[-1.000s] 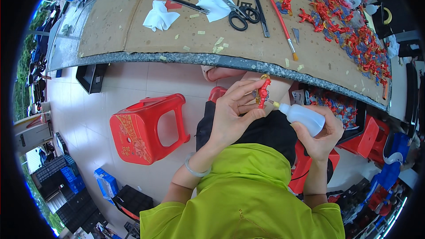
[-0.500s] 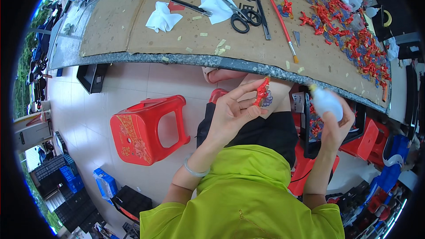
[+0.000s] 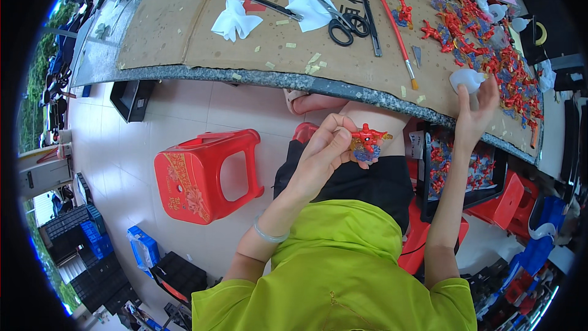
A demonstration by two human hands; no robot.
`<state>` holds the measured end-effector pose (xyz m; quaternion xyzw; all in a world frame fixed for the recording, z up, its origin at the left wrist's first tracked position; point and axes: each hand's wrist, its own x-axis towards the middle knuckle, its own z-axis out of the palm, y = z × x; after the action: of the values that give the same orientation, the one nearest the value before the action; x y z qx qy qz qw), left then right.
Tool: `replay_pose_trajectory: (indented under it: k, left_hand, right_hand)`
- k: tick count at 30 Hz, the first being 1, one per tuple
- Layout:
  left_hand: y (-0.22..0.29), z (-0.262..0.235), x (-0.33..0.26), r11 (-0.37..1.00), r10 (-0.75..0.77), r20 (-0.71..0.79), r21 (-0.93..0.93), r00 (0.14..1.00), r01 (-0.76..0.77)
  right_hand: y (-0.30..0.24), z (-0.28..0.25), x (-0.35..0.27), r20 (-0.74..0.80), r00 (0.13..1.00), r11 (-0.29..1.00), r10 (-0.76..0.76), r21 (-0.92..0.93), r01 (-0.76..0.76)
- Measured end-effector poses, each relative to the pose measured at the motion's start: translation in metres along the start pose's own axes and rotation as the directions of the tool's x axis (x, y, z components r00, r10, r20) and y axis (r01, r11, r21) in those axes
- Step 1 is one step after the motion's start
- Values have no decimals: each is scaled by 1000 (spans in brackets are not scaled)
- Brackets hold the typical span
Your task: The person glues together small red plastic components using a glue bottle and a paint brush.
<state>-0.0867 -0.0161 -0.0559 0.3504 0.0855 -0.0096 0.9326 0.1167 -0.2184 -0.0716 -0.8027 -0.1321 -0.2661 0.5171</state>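
Note:
My left hand (image 3: 331,150) pinches a small red figurine (image 3: 370,137) with a translucent purple-blue base and orange-yellow tips, above my lap. The figurine's red body faces up and its base hangs toward me. Over the table's front right part, my right hand (image 3: 476,107) is at a white squeeze bottle (image 3: 467,79) that lies on its side with the yellowish nozzle pointing right. My thumb presses on the bottle's near side, and the fingers curve round by the nozzle end. Close beyond it, a heap of similar red and blue figurines (image 3: 508,79) covers the table's right part.
Cardboard (image 3: 245,55) covers the table, bearing scissors (image 3: 340,24), a cutter knife (image 3: 372,27), a red-handled brush (image 3: 398,37), and white tissues (image 3: 236,19). Below the edge, a black tray (image 3: 429,202) holds more figurines. A red stool (image 3: 184,187) stands on the floor at left.
My right hand has carried the bottle up and right, from off the table edge onto the table; its nozzle now points right. In my left hand, the figurine has turned from upright to lying crosswise.

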Motion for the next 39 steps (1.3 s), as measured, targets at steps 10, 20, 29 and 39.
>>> replay_pose_trajectory:
  k: [10, 20, 29, 39]
  left_hand:
    - [-16, 17, 10, 976, -3, -86, 218, 996, 22]
    - [3, 12, 5, 416, 299, -1, 900, 954, -129]
    - [11, 21, 4, 250, 302, 58, 958, 952, -138]
    - [9, 29, 5, 320, 327, 64, 931, 943, -174]
  right_hand:
    - [-95, -17, -97, 659, 748, 921, 75, 241, -305]
    - [-87, -19, -103, 757, 583, 650, 295, 288, -703]
    - [-86, -20, -105, 771, 585, 597, 252, 351, -721]
    - [-94, -24, -98, 738, 647, 677, 194, 377, -632]
